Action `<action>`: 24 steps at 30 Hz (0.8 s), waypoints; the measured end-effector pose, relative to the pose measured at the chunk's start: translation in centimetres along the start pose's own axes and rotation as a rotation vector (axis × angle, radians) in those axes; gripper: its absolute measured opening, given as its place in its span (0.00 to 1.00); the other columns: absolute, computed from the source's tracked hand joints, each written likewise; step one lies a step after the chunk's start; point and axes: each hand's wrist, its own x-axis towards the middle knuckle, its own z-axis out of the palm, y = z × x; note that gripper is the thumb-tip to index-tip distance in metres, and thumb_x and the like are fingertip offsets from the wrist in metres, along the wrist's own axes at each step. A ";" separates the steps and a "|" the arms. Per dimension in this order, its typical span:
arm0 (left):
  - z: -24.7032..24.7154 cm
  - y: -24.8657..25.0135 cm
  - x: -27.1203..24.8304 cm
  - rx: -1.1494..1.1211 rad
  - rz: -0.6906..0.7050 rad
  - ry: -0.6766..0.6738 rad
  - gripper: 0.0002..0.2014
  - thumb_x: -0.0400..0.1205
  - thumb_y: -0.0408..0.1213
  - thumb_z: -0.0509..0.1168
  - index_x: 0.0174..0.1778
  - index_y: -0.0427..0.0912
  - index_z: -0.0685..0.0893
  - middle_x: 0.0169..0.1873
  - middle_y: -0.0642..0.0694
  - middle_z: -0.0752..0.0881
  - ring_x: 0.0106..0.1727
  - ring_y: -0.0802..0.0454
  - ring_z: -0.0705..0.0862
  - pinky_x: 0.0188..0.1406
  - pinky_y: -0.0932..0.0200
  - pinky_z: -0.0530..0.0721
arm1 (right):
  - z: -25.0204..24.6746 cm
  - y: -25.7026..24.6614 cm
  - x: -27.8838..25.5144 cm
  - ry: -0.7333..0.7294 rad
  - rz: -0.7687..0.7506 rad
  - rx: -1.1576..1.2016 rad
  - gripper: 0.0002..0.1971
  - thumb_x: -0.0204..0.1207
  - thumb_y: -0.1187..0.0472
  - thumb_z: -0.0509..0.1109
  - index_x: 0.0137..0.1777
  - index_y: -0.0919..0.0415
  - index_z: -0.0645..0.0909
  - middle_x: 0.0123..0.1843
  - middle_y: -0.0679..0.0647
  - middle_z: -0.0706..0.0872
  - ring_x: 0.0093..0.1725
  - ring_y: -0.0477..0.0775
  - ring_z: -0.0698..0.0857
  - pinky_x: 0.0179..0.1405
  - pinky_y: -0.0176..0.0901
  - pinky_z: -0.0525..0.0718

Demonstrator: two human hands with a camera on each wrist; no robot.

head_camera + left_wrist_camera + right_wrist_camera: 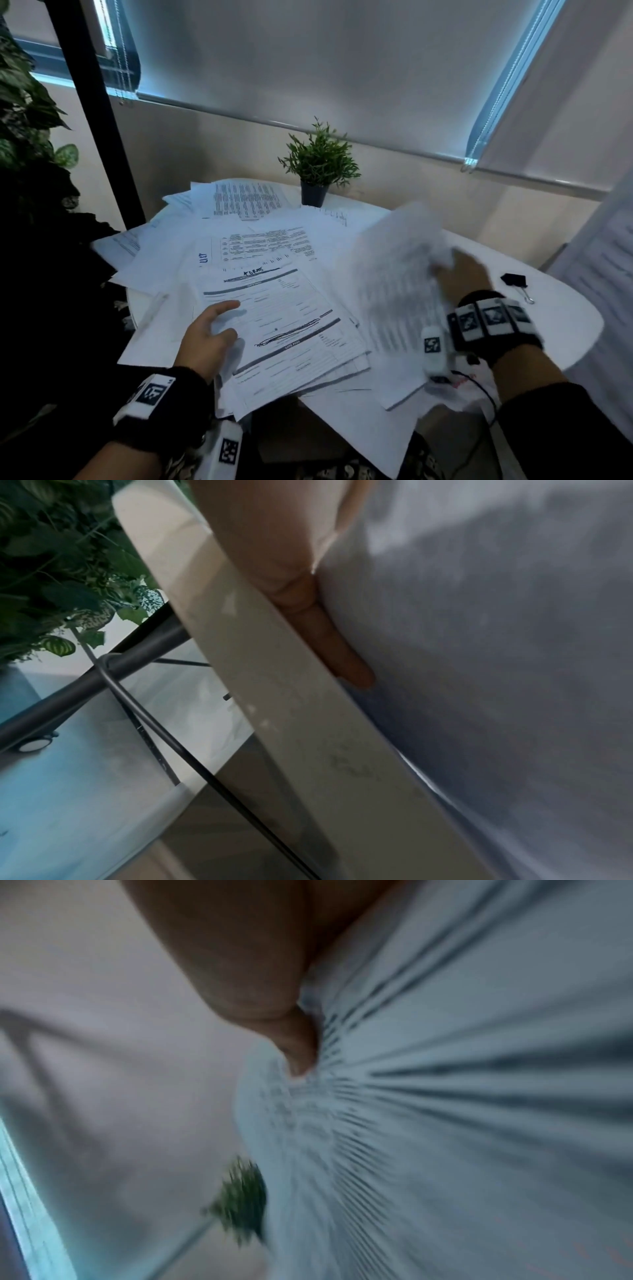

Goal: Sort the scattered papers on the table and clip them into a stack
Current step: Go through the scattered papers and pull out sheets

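- White round table (579, 318) is set below drawn blinds (308, 61); a small potted plant (318, 164) stands at its far edge.
- Scattered papers (260, 246) are spread over most of the table, some hanging off the near edge.
- Left hand (205, 337) is laid on the near-left form (284, 329), fingers relaxed, nothing grasped.
- Right hand (462, 274) is closed on the far edge of a blurred sheet (394, 291), which is lifted off the pile at right.
- A black binder clip (513, 280) lies on bare table just right of the right hand, apart from it.
- "GATE PASS" can be read on the form's grey bands; the handwriting is scribbled over.
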 end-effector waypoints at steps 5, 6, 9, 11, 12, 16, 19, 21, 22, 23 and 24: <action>0.0 -0.5 0.5 -0.022 -0.016 0.034 0.23 0.77 0.18 0.58 0.48 0.52 0.87 0.60 0.48 0.84 0.59 0.43 0.83 0.60 0.51 0.78 | -4.4 -2.6 -2.1 0.384 -0.085 0.577 0.13 0.76 0.61 0.70 0.59 0.63 0.81 0.49 0.58 0.85 0.48 0.56 0.82 0.44 0.45 0.77; 0.4 -0.2 0.4 -0.039 0.002 0.020 0.20 0.78 0.19 0.59 0.50 0.48 0.86 0.59 0.46 0.84 0.63 0.42 0.82 0.61 0.54 0.76 | -3.5 -3.0 -2.6 0.289 -0.125 0.580 0.14 0.74 0.61 0.72 0.59 0.62 0.81 0.50 0.58 0.86 0.50 0.57 0.84 0.49 0.47 0.80; 0.4 0.7 0.4 -0.203 -0.053 0.029 0.08 0.82 0.35 0.65 0.54 0.48 0.85 0.61 0.53 0.81 0.69 0.53 0.77 0.69 0.58 0.68 | 2.1 -5.3 -4.7 -0.104 -0.215 0.399 0.14 0.76 0.59 0.70 0.60 0.59 0.80 0.54 0.58 0.85 0.51 0.57 0.83 0.46 0.43 0.77; 0.2 0.6 0.6 -0.242 -0.079 -0.006 0.06 0.82 0.45 0.65 0.51 0.53 0.85 0.64 0.60 0.76 0.69 0.60 0.72 0.76 0.55 0.63 | 5.6 -6.1 -6.3 -0.269 -0.247 0.303 0.19 0.77 0.55 0.69 0.66 0.60 0.77 0.63 0.58 0.83 0.58 0.57 0.82 0.51 0.41 0.76; 0.2 0.4 0.8 -0.225 -0.068 -0.006 0.06 0.82 0.46 0.66 0.49 0.52 0.86 0.64 0.59 0.77 0.69 0.59 0.73 0.77 0.54 0.63 | 6.9 -6.2 -7.0 -0.342 -0.247 0.290 0.23 0.77 0.52 0.69 0.69 0.60 0.75 0.66 0.57 0.81 0.62 0.57 0.81 0.56 0.42 0.77; 0.2 0.2 0.3 0.039 0.080 -0.014 0.19 0.77 0.20 0.68 0.60 0.42 0.79 0.64 0.45 0.78 0.64 0.53 0.77 0.61 0.65 0.71 | 8.1 -6.8 -7.6 -0.533 -0.304 0.281 0.23 0.80 0.44 0.62 0.69 0.57 0.74 0.64 0.53 0.82 0.63 0.56 0.81 0.61 0.44 0.78; -0.5 1.6 -0.7 0.055 0.151 -0.011 0.23 0.76 0.12 0.60 0.58 0.44 0.81 0.59 0.44 0.82 0.53 0.59 0.83 0.44 0.75 0.79 | 7.4 -8.1 -5.6 -0.423 -0.203 0.358 0.16 0.82 0.42 0.56 0.51 0.52 0.78 0.49 0.53 0.84 0.44 0.52 0.83 0.47 0.44 0.79; -2.0 2.7 -0.8 0.039 0.182 0.024 0.25 0.76 0.12 0.58 0.55 0.47 0.83 0.62 0.44 0.82 0.59 0.53 0.82 0.52 0.65 0.80 | 7.8 -8.9 -3.3 -0.358 -0.125 0.318 0.14 0.82 0.46 0.58 0.52 0.53 0.79 0.52 0.56 0.86 0.43 0.56 0.83 0.46 0.47 0.82; -2.8 3.3 -0.7 0.069 0.201 0.044 0.24 0.76 0.13 0.58 0.55 0.47 0.83 0.65 0.45 0.81 0.64 0.51 0.79 0.58 0.60 0.76 | 8.2 -9.3 -2.4 -0.358 -0.130 0.193 0.14 0.82 0.47 0.59 0.58 0.55 0.78 0.58 0.57 0.85 0.50 0.58 0.84 0.51 0.47 0.81; -3.7 3.6 -0.6 0.112 0.211 0.067 0.23 0.77 0.14 0.58 0.57 0.46 0.83 0.68 0.45 0.78 0.68 0.52 0.75 0.61 0.59 0.72 | 8.7 -9.7 -1.7 -0.376 -0.144 0.070 0.17 0.82 0.48 0.59 0.63 0.56 0.77 0.65 0.59 0.82 0.58 0.59 0.82 0.57 0.46 0.79; -4.5 3.6 -0.4 0.154 0.208 0.087 0.23 0.78 0.15 0.59 0.58 0.46 0.82 0.71 0.46 0.75 0.72 0.52 0.72 0.62 0.58 0.69 | 9.4 -10.1 -1.3 -0.404 -0.152 -0.035 0.21 0.82 0.46 0.60 0.68 0.59 0.74 0.69 0.60 0.79 0.64 0.61 0.79 0.60 0.47 0.77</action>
